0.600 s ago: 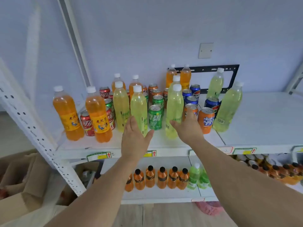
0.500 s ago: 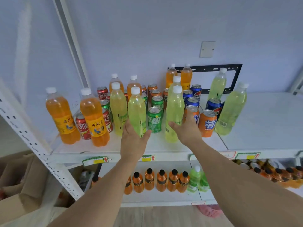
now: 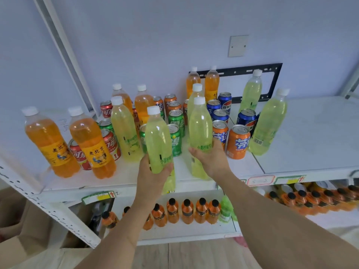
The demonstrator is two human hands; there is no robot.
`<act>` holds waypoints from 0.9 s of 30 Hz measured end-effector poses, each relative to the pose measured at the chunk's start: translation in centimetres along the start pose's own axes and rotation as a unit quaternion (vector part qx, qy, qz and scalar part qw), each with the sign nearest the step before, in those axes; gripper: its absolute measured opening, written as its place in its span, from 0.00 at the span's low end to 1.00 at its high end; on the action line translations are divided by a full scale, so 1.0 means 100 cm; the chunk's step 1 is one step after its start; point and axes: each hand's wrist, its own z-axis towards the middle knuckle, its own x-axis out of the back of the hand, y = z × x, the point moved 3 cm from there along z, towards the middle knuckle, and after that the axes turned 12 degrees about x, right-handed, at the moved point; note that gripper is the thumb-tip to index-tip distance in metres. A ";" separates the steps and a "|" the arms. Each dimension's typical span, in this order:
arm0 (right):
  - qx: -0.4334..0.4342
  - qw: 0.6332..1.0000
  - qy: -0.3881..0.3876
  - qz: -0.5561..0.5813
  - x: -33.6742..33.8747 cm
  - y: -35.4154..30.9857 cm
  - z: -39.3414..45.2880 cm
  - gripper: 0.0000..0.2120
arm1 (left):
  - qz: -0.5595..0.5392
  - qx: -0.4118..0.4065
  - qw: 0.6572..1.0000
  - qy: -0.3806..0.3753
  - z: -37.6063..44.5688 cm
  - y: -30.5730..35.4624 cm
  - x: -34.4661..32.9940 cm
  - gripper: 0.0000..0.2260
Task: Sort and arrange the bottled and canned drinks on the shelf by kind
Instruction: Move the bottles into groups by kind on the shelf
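Observation:
My left hand (image 3: 153,175) grips a yellow-green lime bottle (image 3: 158,138) near its base, at the front edge of the white shelf (image 3: 310,152). My right hand (image 3: 211,160) grips a second lime bottle (image 3: 200,129) just to the right. More lime bottles stand at the left (image 3: 125,129) and right (image 3: 269,123). Two orange bottles (image 3: 91,144) stand front left. Green cans (image 3: 175,140), red cans (image 3: 77,154), orange cans (image 3: 238,141) and blue cans (image 3: 246,118) crowd the middle.
The right half of the shelf is bare white board. A slanted white upright (image 3: 29,189) crosses at the left. Below, a lower shelf holds several small orange bottles (image 3: 186,212). Cardboard boxes (image 3: 13,230) sit on the floor at the left.
Both hands were open in front of the lime bottles; now each has closed round one. The left bottle has come forward to the shelf's front edge.

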 end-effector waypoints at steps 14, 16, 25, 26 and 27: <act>-0.084 0.983 0.159 -0.020 0.207 0.018 -0.105 0.35 | -0.092 0.043 0.939 -0.330 -0.163 0.015 -0.151 0.20; -0.086 0.981 0.174 -0.014 0.244 0.029 -0.107 0.34 | -0.086 0.032 0.933 -0.348 -0.177 0.024 -0.187 0.19; -0.072 0.983 0.169 -0.025 0.428 0.103 -0.064 0.34 | -0.077 0.031 0.944 -0.320 -0.217 0.064 -0.383 0.15; -0.070 0.984 0.163 -0.021 0.449 0.109 -0.056 0.32 | -0.074 0.031 0.946 -0.314 -0.221 0.071 -0.405 0.15; -0.066 0.985 0.157 -0.021 0.470 0.115 -0.046 0.30 | -0.073 0.032 0.948 -0.308 -0.225 0.079 -0.428 0.16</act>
